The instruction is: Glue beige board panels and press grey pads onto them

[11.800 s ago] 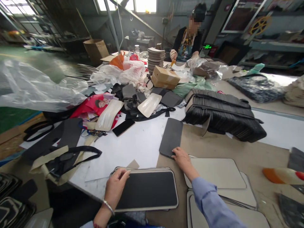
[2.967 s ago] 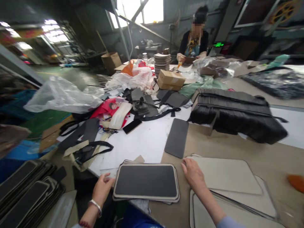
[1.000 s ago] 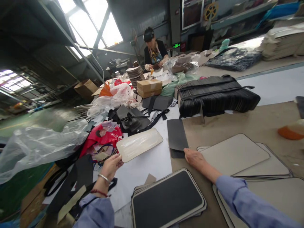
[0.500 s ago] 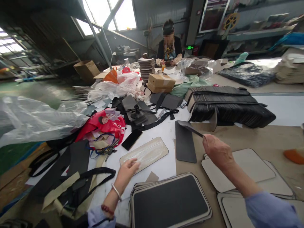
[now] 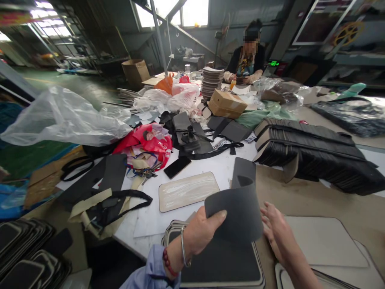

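My left hand (image 5: 200,230) pinches one edge of a dark grey flexible sheet (image 5: 237,212), thumb on top, and the sheet curls over in the air. Just off its right edge is my right hand (image 5: 278,233), fingers stretched out and holding nothing; whether a fingertip touches the sheet I cannot tell. Another dark grey strip (image 5: 245,166) shows behind the curl. Beyond my left hand lies a beige rounded panel (image 5: 189,190) with whitish, glossy streaks on its face. Under the sheet sits a stack of dark-faced panels with pale borders (image 5: 222,265).
Beige panels (image 5: 325,241) are piled at the right. A long strapped bundle of black-edged pieces (image 5: 315,152) lies behind them. A phone (image 5: 177,166), red bag (image 5: 147,144), black straps and a cardboard box (image 5: 227,103) fill the middle. A co-worker (image 5: 248,56) sits across the table.
The view has swung left. The dark sheet has passed from my right hand to my left, which has left the streaked panel. My right hand has let go and opened.
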`<state>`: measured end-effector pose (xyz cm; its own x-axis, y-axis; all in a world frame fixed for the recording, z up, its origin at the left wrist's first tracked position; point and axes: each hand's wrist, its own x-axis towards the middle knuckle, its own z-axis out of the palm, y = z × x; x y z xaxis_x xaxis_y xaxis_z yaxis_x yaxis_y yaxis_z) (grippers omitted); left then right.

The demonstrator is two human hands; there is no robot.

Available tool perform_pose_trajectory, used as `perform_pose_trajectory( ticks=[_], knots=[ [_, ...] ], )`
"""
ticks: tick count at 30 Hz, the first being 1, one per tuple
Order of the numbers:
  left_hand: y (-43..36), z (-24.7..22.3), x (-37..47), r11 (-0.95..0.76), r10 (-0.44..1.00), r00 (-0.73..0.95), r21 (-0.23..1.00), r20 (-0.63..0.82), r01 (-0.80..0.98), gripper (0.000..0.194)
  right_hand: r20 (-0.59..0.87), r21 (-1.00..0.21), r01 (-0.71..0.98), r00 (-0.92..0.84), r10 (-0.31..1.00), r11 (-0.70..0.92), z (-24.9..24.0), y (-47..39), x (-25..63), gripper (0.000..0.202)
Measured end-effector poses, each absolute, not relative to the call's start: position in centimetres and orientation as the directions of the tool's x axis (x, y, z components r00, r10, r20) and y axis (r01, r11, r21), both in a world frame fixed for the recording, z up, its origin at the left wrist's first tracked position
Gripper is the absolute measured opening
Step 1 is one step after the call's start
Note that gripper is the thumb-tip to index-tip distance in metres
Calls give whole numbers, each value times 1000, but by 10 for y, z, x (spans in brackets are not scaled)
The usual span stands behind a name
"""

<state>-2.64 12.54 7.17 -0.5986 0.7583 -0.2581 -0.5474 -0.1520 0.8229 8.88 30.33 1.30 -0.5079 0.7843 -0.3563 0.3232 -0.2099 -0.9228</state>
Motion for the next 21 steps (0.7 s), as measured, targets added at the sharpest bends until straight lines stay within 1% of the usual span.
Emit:
perform_pose_trajectory(
  ticks=[1,2,3,4,6,9,11,12,14,16,17,19,20,21],
  knots=[
    [119,72,-25,-138,774,-569,803,-278,-580,38,-479,-877,287,-568,669,-385,13,310,89,51],
    [113,72,-24,-123,776,-551,783,-307,-610,40,-562,-809,284,-630,536,-515,14,314,89,48],
    [106,70,-22,-111,765,-545,764,-343,-636,42,-606,-746,295,-672,426,-598,15,315,90,43],
    [99,67,-21,-99,745,-546,746,-383,-658,43,-624,-704,302,-695,357,-642,16,314,91,38],
    [84,59,-21,-77,689,-555,715,-466,-695,45,-619,-687,290,-715,326,-667,16,310,92,32],
    [56,42,-29,-73,576,-575,664,-581,-744,47,-593,-737,306,-721,360,-603,10,305,89,33],
    [35,30,-39,-100,469,-610,648,-639,-755,47,-596,-781,383,-693,406,-493,1,303,81,33],
    [25,24,-46,-114,418,-628,648,-657,-753,46,-586,-804,433,-691,424,-407,-4,303,75,33],
    [6,14,-60,-135,337,-659,658,-672,-741,44,-529,-844,508,-739,418,-169,-16,300,58,34],
    [-7,5,-76,-142,294,-682,675,-670,-724,41,-440,-845,519,-810,387,126,-27,296,36,36],
    [-12,0,-85,-141,281,-695,688,-662,-712,39,-393,-816,510,-834,387,272,-31,294,25,36],
    [-15,-10,-106,-122,263,-736,736,-624,-666,35,-296,-696,492,-860,415,523,-39,291,1,33],
    [-15,-17,-117,-89,245,-761,767,-601,-635,32,-248,-620,485,-867,433,617,-42,290,-9,31],
    [-13,-24,-128,-15,206,-788,803,-581,-596,28,-200,-547,476,-873,444,689,-46,290,-19,27]
  ],
)
